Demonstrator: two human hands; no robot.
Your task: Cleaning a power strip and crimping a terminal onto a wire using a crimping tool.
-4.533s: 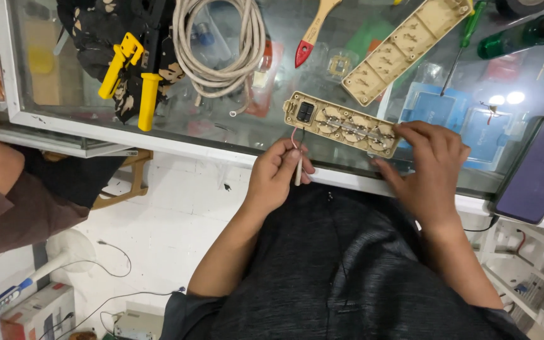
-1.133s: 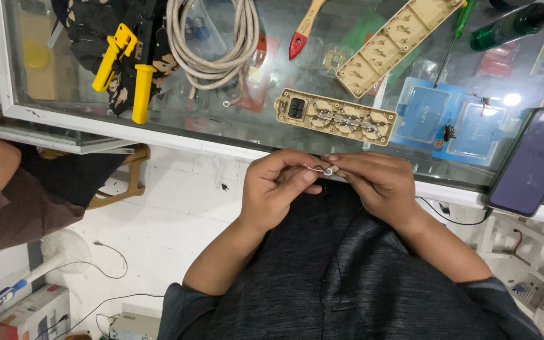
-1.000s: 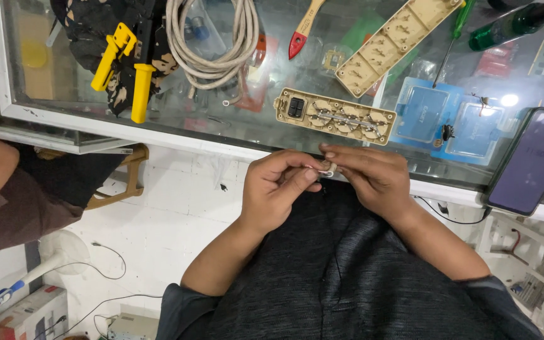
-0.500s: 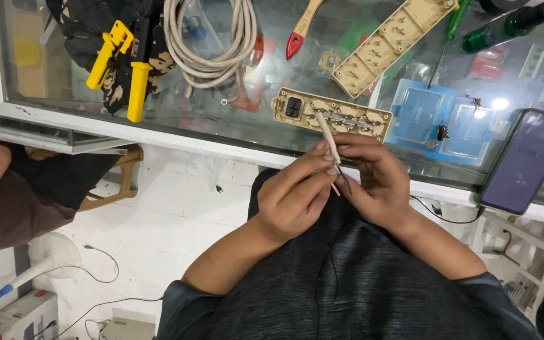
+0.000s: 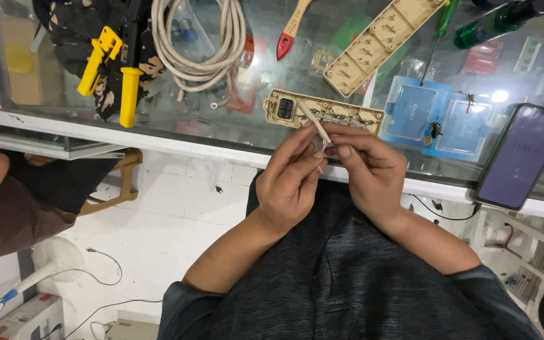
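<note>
Fingers (image 5: 322, 146) of both hands are pinched together on a thin beige cable end (image 5: 315, 123), now raised over the opened cream power strip base (image 5: 322, 112) on the glass table (image 5: 177, 135). Earlier the left hand (image 5: 291, 182) and right hand (image 5: 369, 173) worked lower, nearer the lap. Beyond the strip lies a coiled grey cable (image 5: 199, 44).

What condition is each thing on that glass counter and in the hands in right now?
Left hand: fingers pinched on a thin cable end.
Right hand: fingers closed on the same cable end.
Thin cable: held above the counter edge.
Power strip base: opened, insides exposed.
Power strip cover: taken off, lying apart.
Coiled cable: looped, lying loose.
Phone: screen lit dimly.
Yellow-handled tool: lying unused.
</note>
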